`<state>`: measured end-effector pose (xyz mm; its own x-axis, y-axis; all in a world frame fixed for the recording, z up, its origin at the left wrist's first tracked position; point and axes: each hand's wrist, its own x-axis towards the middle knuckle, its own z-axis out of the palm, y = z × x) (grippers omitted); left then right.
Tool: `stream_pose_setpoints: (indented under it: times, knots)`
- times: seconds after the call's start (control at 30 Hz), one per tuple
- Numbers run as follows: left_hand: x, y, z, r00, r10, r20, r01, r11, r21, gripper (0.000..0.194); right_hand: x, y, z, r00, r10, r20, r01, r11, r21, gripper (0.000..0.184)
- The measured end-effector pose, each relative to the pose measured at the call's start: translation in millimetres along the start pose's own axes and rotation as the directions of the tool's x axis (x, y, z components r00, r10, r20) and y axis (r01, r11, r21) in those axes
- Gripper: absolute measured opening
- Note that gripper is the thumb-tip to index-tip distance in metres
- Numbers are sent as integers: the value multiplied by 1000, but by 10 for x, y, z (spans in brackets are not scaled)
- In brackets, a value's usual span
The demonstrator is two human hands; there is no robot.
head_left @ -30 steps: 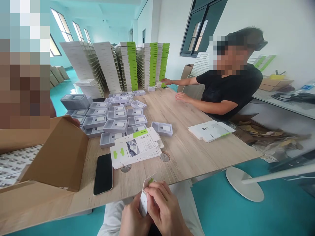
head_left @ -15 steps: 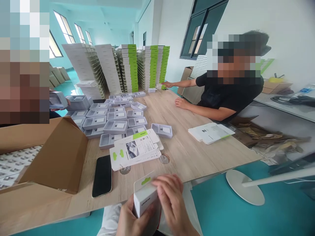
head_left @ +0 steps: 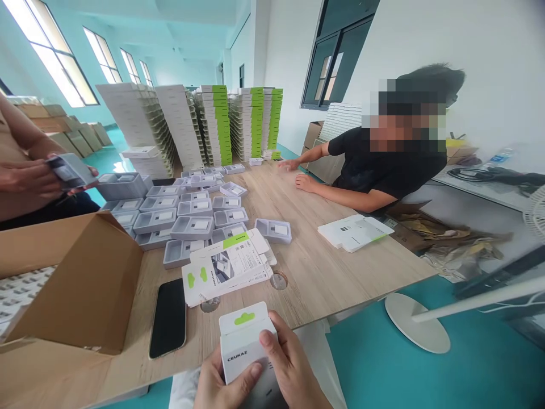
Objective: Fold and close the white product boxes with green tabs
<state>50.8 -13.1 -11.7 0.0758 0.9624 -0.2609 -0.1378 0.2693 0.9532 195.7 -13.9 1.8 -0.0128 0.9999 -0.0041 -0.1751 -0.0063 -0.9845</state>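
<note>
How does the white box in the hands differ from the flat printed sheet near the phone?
The white box is folded up, while the flat printed sheet lies open. The box is held by the left hand and right hand; the sheet rests partly on a grey tray. The box shows little print, the sheet a picture. Both have green shapes.

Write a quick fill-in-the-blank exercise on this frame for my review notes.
The left hand and right hand hold a white box printed with the word ____.
On the wooden table, a black smartphone lies to the ____ of the box.
The seated person on the right wears a ____ T-shirt.

CEUKAZ; left; black
</note>
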Motion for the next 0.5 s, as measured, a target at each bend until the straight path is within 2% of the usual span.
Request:
stream_pose_setpoints:
  times: [0.1, 0.2, 0.27, 0.3, 0.33, 0.4, 0.43, 0.5]
  knots:
    - [68, 14, -139, 988, -12, -157, 10, 1000, -17, 80, 2, 126, -51, 997, -70, 27, 71, 997, -34, 63]
    - [150, 35, -263, 951, -5, -310, -12, 998, -54, 77, -72, 336, -89, 993, -100, 57, 105, 991, -80, 68]
    - [186, 59, -260, 940, 12, -340, -35, 997, -62, 75, -134, 435, -121, 992, -71, 108, 85, 987, -139, 63]
    - [195, 73, -230, 946, 29, -322, -55, 996, -75, 75, -158, 458, -146, 993, -60, 99, 76, 984, -161, 60]
    - [198, 87, -187, 958, 55, -281, -85, 991, -99, 77, -170, 460, -182, 997, -57, 57, 66, 983, -172, 59]
    - [196, 110, -92, 981, 116, -155, -138, 980, -143, 78, -143, 408, -298, 991, -43, -127, 24, 989, -149, 56]
    - [197, 114, -54, 986, 145, -86, -156, 977, -143, 77, -97, 360, -384, 969, -19, -247, -12, 992, -123, 53]
    - [215, 100, -17, 986, 163, 24, -161, 985, -55, 72, 69, 236, -618, 877, 53, -477, -101, 992, -74, 51]
